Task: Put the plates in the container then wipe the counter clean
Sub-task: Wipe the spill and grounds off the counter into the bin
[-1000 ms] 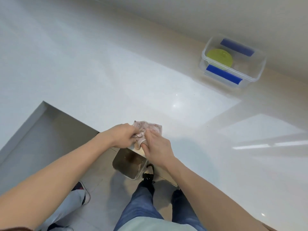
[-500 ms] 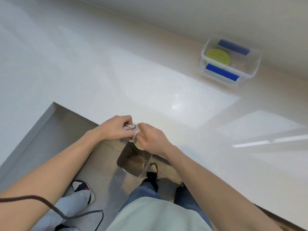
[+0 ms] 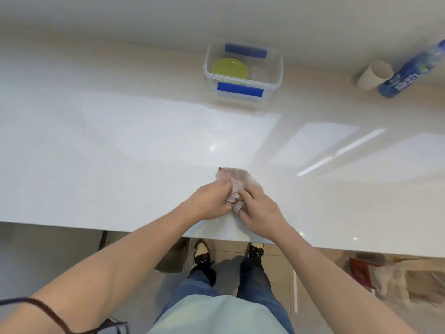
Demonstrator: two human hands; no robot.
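A pinkish crumpled cloth [image 3: 237, 180] lies on the white counter [image 3: 120, 153] near its front edge. My left hand [image 3: 212, 201] and my right hand [image 3: 258, 213] both pinch the near end of the cloth, side by side. At the back of the counter, against the wall, stands a clear plastic container [image 3: 272, 75] with blue clips. A yellow-green plate [image 3: 230, 69] lies inside it on the left.
A cardboard tube [image 3: 372, 75] and a blue spray bottle [image 3: 414, 71] stand at the back right. Below the counter's front edge [image 3: 72, 225] are a small bin [image 3: 172, 259] on the floor tiles, my shoes, and a red dustpan [image 3: 361, 273] to the right.
My hands have brought the cloth from over the bin at the counter's corner onto the counter top. The view has turned to face the counter squarely, and the cloth now lies partly spread.
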